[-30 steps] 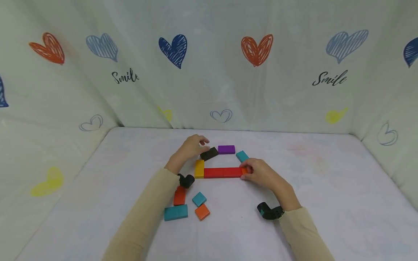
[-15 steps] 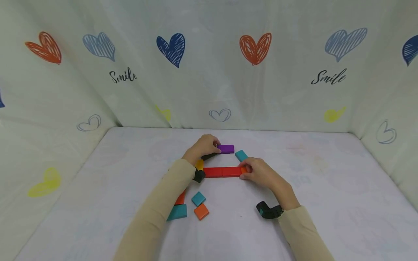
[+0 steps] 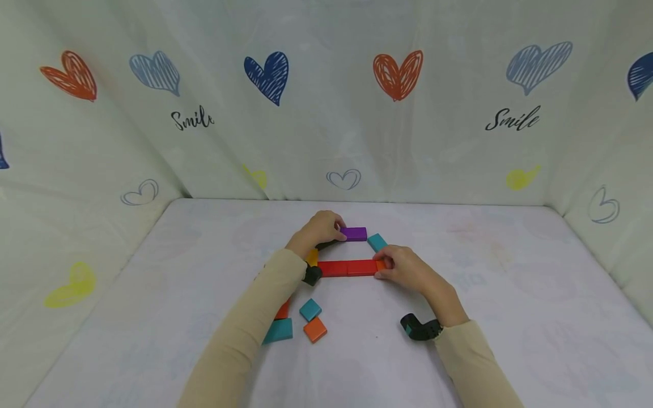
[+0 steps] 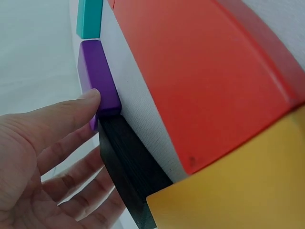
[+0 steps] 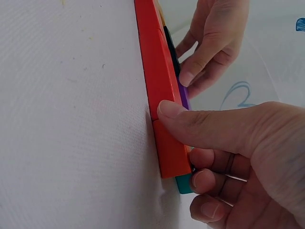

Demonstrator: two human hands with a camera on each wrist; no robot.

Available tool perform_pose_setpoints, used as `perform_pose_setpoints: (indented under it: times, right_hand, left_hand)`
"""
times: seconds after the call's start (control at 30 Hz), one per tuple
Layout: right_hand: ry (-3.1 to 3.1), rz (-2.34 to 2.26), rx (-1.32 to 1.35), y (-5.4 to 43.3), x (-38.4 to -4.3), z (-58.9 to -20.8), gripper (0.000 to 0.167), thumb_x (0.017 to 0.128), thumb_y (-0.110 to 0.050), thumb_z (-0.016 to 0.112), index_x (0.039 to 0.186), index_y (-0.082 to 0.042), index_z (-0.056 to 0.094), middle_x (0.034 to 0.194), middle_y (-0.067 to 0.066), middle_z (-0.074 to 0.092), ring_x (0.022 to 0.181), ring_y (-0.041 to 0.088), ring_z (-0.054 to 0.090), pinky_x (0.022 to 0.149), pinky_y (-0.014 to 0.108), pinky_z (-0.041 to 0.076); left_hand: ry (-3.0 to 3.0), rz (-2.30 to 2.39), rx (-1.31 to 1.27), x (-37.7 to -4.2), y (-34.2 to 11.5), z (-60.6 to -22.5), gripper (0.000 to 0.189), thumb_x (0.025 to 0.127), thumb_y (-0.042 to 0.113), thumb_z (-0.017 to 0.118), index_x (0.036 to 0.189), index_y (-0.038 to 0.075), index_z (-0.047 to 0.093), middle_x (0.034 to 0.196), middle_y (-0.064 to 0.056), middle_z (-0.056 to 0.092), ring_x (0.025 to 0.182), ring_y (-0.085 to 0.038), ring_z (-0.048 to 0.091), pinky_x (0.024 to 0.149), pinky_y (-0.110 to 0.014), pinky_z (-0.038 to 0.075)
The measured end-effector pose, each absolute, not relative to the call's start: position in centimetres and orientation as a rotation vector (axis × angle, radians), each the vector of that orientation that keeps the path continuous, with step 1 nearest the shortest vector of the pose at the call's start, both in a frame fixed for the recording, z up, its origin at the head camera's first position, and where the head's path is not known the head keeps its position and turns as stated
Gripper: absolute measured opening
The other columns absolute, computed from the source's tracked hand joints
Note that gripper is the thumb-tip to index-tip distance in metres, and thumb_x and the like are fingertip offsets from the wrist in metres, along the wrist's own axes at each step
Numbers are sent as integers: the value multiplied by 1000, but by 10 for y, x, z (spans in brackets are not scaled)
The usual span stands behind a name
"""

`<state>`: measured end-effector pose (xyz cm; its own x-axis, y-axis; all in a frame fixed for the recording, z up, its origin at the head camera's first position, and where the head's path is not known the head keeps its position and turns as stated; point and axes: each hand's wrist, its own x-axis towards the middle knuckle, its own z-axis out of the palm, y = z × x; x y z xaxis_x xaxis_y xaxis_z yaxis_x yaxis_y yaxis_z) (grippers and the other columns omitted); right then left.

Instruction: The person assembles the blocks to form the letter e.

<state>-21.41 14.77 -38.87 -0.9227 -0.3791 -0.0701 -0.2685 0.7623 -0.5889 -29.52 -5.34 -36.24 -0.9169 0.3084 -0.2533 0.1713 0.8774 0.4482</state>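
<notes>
My left hand (image 3: 320, 226) pinches the left end of a purple block (image 4: 102, 76) between thumb and index finger. A black block (image 4: 125, 157) meets that end and runs to a yellow block (image 4: 233, 186); in the head view the hand mostly covers the black one. Two red blocks (image 3: 347, 268) form a straight row from the yellow block to an orange block (image 5: 172, 150). My right hand (image 3: 408, 269) holds the orange block, thumb over its joint with the red and fingers on the far side. A teal block (image 3: 377, 242) slants between the purple block and my right hand.
Nearer on the white table (image 3: 510, 317) lie a small teal block (image 3: 310, 310) and an orange block (image 3: 315, 330), corner to corner. A red-orange block (image 3: 283, 309) and a longer teal block (image 3: 278, 330) are partly under the left sleeve. A patterned curtain (image 3: 326, 130) stands behind.
My left hand has moved right from above the black block to pinch the purple block, its sleeve now covering more of the near blocks. My right hand keeps its place on the orange block.
</notes>
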Motion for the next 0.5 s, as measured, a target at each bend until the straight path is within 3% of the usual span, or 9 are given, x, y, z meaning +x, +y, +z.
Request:
perform_pose_setpoints:
  times: [0.5]
  right_hand:
    - [2779, -882, -537, 149, -214, -390, 33, 79, -16, 74, 107, -3, 63, 74, 3, 47, 72, 15, 44, 59, 23, 37]
  left_hand:
    - [2729, 636, 321, -295, -52, -362, 30, 86, 19, 66, 115, 11, 65, 110, -9, 62, 102, -23, 53, 94, -37, 45]
